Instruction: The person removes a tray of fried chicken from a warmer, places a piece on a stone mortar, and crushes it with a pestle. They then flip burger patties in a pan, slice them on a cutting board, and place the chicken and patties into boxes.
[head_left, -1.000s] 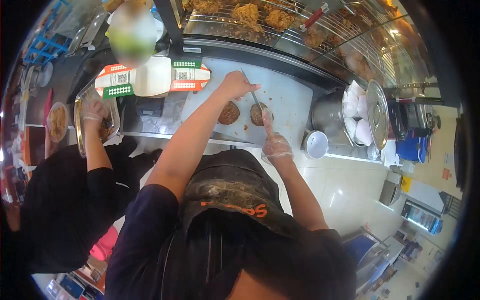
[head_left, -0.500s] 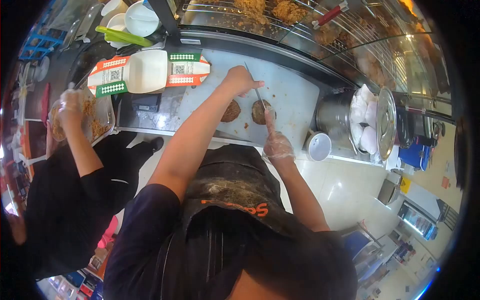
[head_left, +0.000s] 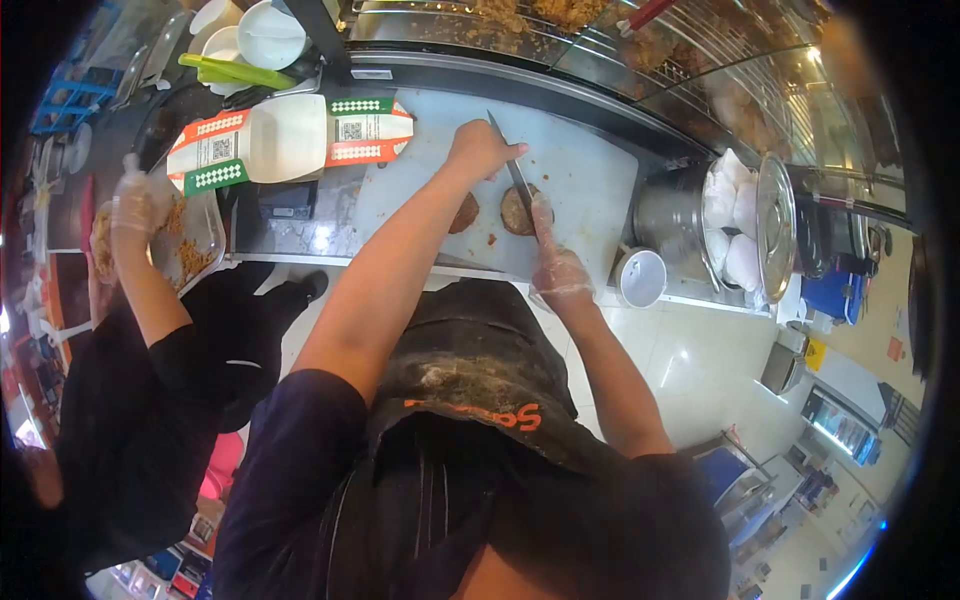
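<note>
My gloved right hand [head_left: 562, 274] is closed round the handle of a knife [head_left: 518, 182], index finger stretched along it. The long blade slants up and left across a round brown patty [head_left: 514, 214] on the white cutting board [head_left: 590, 175]. Farther up the blade, near its tip, is my bare left hand [head_left: 480, 150], its fingers curled and its thumb lying across the blade. A second brown patty [head_left: 465, 213] sits to the left, partly hidden by my left forearm.
An unfolded food box [head_left: 287, 140] lies left of the board. On the right stand a metal pot [head_left: 672, 220] with white bundles and a white cup [head_left: 641, 278]. Behind is a glass-fronted rack [head_left: 690, 60] of fried food. At left, a co-worker's gloved hand [head_left: 132, 205] is over a crumb tray [head_left: 205, 235].
The knife's angle has shifted slightly over the patty, showing more of the blade's flat side. Both my hands stay close to where they were. The whole view has shifted a little.
</note>
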